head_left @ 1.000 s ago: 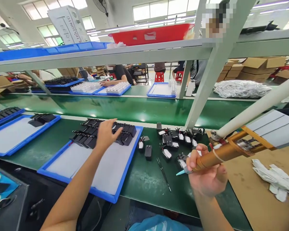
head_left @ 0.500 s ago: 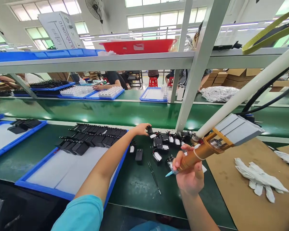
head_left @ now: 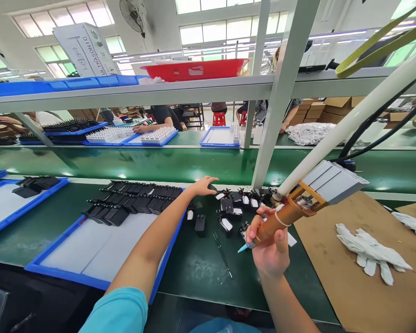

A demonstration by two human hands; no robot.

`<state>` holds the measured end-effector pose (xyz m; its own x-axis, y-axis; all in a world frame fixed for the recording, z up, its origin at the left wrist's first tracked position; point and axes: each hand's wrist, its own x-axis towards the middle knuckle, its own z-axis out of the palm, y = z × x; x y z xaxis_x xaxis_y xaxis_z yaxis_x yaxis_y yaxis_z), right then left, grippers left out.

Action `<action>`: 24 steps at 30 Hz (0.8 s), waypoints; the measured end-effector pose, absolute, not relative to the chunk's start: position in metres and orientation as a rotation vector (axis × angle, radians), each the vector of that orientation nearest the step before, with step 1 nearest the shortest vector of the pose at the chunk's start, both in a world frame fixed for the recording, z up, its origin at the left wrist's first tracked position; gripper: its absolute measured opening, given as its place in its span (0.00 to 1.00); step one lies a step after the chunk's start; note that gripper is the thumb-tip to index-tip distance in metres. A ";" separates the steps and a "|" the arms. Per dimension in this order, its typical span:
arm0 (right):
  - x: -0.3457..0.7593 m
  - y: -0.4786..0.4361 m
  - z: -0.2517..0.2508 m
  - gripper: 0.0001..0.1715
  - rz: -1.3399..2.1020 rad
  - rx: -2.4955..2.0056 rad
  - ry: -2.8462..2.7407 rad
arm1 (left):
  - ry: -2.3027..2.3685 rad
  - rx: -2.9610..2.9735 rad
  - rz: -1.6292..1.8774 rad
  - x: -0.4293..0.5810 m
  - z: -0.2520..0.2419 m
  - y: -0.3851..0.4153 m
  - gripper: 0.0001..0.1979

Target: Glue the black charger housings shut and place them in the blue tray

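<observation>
Plainly, we see a green workbench stretching across, a blue-rimmed tray on its left side — rows of black units fill the tray's far part. At right we find a brown sheet. Beside it, the right hand wraps around an orange tool, fingers closed on its lower barrel. White gloves lie on the sheet. Near the tray's far right corner, the left hand has thumb and fingers about one black unit — whether they pinch it, we cannot tell. Tweezers lie nearby; a pale-blue tip ends the tool.
</observation>
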<state>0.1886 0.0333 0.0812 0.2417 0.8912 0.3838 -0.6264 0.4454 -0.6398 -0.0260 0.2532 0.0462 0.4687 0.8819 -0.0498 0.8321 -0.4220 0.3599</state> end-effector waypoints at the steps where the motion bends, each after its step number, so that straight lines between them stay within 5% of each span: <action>1: 0.189 0.034 0.081 0.16 1.074 -0.391 -0.795 | 1.458 2.384 0.192 -0.021 0.046 0.255 0.29; 6: 0.188 0.034 0.080 0.15 1.062 -0.391 -0.793 | 1.537 2.348 0.147 -0.012 0.052 0.253 0.18; 16: 0.189 0.030 0.082 0.15 1.047 -0.415 -0.830 | 1.453 2.409 0.376 -0.047 0.143 0.107 0.27; 24: 0.188 0.030 0.082 0.16 1.042 -0.395 -0.827 | 1.102 2.251 -0.074 -0.052 0.090 0.015 0.33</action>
